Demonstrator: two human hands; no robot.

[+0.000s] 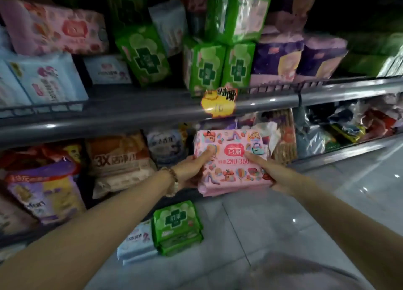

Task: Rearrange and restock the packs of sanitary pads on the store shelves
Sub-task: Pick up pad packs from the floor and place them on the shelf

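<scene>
I hold a pink pack of pads (233,161) printed with shoes and bags in front of the lower shelf, below the grey shelf rail (130,115). My left hand (194,167) grips its left edge, thumb on the front. My right hand (272,176) grips its right edge, thumb across the front. On the floor lie green packs (176,226) stacked and pale blue packs (136,244) beside them. The upper shelf carries another pink pack (54,28), blue packs (45,80), green packs (205,69) and purple packs (298,58).
The lower shelf holds an orange pack (117,158), a purple-and-yellow pack (43,193) and mixed wrapped goods (344,128) at the right. A yellow price tag (219,103) hangs on the rail. Tiled floor (305,213) spreads to the right.
</scene>
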